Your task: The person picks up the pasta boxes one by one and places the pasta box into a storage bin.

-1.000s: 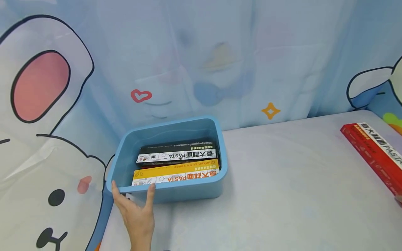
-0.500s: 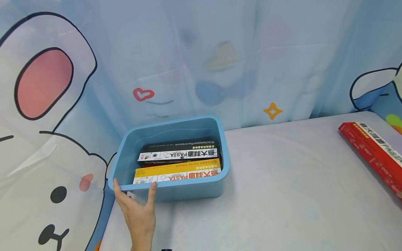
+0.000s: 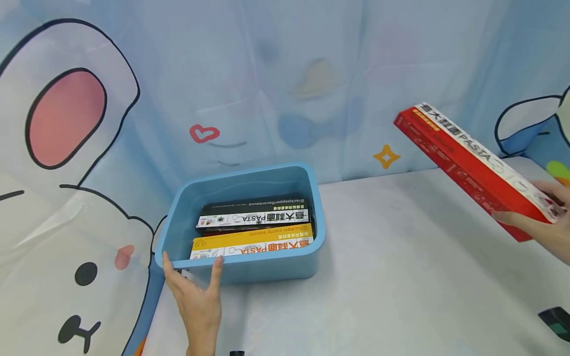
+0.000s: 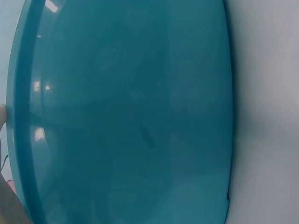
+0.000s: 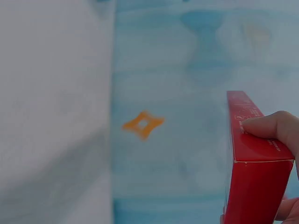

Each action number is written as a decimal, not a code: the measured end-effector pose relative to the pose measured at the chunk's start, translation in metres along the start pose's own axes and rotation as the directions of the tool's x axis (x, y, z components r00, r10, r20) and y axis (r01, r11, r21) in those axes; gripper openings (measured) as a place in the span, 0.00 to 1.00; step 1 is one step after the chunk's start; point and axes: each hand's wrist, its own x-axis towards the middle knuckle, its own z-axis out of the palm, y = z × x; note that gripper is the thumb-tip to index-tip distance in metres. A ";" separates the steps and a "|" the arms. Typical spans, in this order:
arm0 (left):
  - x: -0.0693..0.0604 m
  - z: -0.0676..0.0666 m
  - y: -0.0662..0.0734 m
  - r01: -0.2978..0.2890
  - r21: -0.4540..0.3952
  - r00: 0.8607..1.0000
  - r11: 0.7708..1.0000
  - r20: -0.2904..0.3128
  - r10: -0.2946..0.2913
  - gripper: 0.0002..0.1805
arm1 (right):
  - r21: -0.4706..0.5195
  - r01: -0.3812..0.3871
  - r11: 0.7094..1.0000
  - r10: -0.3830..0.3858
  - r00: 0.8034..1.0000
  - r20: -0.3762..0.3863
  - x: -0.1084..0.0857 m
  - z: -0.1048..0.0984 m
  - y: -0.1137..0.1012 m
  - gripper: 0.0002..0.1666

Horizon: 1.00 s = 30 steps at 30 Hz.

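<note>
My left hand (image 3: 198, 301) touches the front rim of a blue plastic bin (image 3: 276, 267) near its left corner, thumb and a finger spread and straight. Its other fingers are hidden. Inside the bin lie a black pasta box (image 3: 254, 213) and, nearer, a yellow pasta box (image 3: 254, 241); something dark red shows slightly between them. My right hand (image 3: 541, 222) grips the near end of a red pasta box (image 3: 472, 168), held tilted above the table at right. In the right wrist view, the thumb presses one side of the red box (image 5: 257, 186) and fingers show on the far side.
A white-covered table (image 3: 392, 277) spreads to the right of the bin. Behind it hangs a pale blue printed curtain (image 3: 311, 74), close to the bin's back. A dark device (image 3: 556, 321) shows at the lower right edge.
The red pasta box, lying on the table at right before, is now lifted and moved left in my right hand, which has come into view. My left hand stays at the bin's rim.
</note>
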 end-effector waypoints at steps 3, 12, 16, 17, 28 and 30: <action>-0.001 0.000 0.000 0.005 -0.003 1.000 1.000 0.001 -0.005 0.62 | 0.091 0.103 0.990 -0.107 0.994 0.037 0.002 -0.005 -0.045 0.51; -0.001 0.000 0.001 0.000 -0.006 1.000 1.000 -0.007 0.000 0.62 | 0.328 0.359 0.874 -0.389 0.921 0.028 0.013 -0.002 -0.156 0.47; 0.000 0.000 0.001 0.002 -0.008 1.000 1.000 0.000 -0.002 0.62 | 0.397 0.405 0.824 -0.458 0.888 0.045 0.015 0.003 -0.195 0.46; 0.000 0.000 0.001 0.004 -0.010 1.000 1.000 -0.001 -0.004 0.62 | 0.409 0.418 0.811 -0.477 0.877 0.050 0.015 0.005 -0.205 0.46; 0.002 0.000 0.001 0.015 -0.013 1.000 1.000 -0.007 -0.015 0.62 | 0.526 0.503 0.686 -0.668 0.721 0.181 0.013 0.044 -0.278 0.41; 0.002 0.002 0.001 0.016 -0.007 1.000 1.000 -0.001 -0.016 0.62 | 0.520 0.496 0.695 -0.672 0.705 0.226 0.014 0.052 -0.281 0.40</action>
